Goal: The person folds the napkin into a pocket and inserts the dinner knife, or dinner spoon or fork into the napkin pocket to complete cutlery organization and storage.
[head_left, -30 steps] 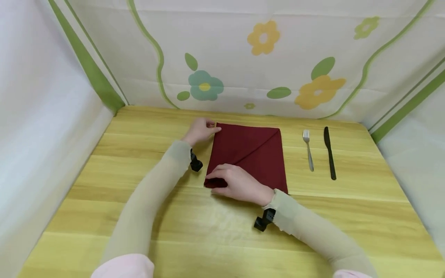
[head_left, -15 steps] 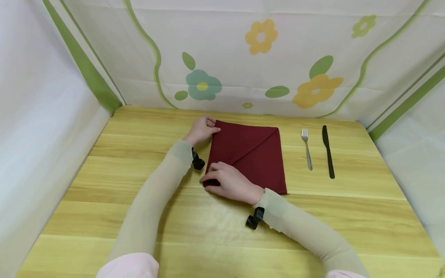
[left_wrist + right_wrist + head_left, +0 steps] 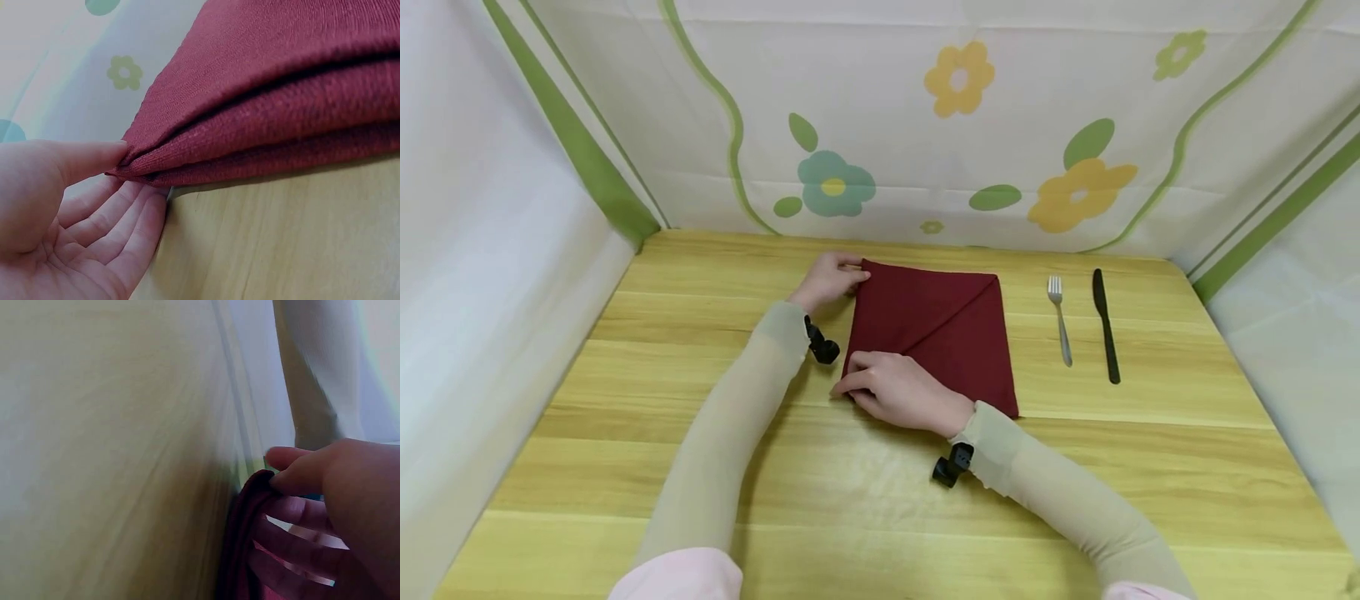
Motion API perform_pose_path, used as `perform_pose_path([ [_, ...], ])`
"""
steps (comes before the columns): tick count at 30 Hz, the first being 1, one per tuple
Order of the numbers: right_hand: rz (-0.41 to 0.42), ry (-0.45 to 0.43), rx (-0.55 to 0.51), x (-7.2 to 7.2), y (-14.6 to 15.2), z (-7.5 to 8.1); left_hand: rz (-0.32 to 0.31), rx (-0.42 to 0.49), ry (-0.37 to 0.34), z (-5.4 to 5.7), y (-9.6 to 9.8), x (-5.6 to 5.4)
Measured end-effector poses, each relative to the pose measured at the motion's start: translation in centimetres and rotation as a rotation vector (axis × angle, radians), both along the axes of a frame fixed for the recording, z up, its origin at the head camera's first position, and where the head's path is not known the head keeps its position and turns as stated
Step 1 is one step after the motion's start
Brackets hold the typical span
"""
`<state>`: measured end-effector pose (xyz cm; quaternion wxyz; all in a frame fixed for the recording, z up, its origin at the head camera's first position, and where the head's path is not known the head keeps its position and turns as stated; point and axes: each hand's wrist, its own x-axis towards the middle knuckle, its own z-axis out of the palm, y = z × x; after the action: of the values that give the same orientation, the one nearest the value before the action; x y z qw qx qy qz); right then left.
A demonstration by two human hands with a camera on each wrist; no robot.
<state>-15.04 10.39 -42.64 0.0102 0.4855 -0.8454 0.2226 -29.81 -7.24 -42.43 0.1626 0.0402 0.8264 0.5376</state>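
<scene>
A dark red cloth napkin [image 3: 962,333], folded into a square with a diagonal fold line on top, lies on the wooden table. My left hand [image 3: 830,281] pinches its far left corner. In the left wrist view the thumb [image 3: 94,156] presses on top, the other fingers lie under the corner, and stacked cloth layers show along the edge. My right hand [image 3: 904,390] pinches the near left corner and covers it in the head view. Seen from the right wrist, the layered cloth edge [image 3: 240,531] sits between the thumb and fingers of that hand.
A silver fork [image 3: 1060,321] and a black knife [image 3: 1106,325] lie right of the napkin. Behind the wooden table [image 3: 647,400] hangs a white curtain [image 3: 895,100] with printed flowers, and white fabric also encloses both sides.
My right hand has shifted slightly left onto the near left corner, and the gap between its thumb and fingers has narrowed. The left hand stays at the far left corner.
</scene>
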Motion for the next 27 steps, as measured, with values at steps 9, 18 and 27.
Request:
perform_pose_path([
  [9, -0.039, -0.009, 0.019, 0.2, -0.1, 0.2, 0.004, -0.014, 0.020, -0.1, 0.0, 0.1],
  [18, -0.067, 0.058, 0.011, 0.7, -0.3, 0.5, 0.019, 0.013, 0.026, -0.2, -0.3, 0.2],
  [27, -0.075, 0.145, -0.080, 2.3, 0.3, 2.9, 0.019, 0.080, 0.006, 1.1, -1.7, 0.4],
])
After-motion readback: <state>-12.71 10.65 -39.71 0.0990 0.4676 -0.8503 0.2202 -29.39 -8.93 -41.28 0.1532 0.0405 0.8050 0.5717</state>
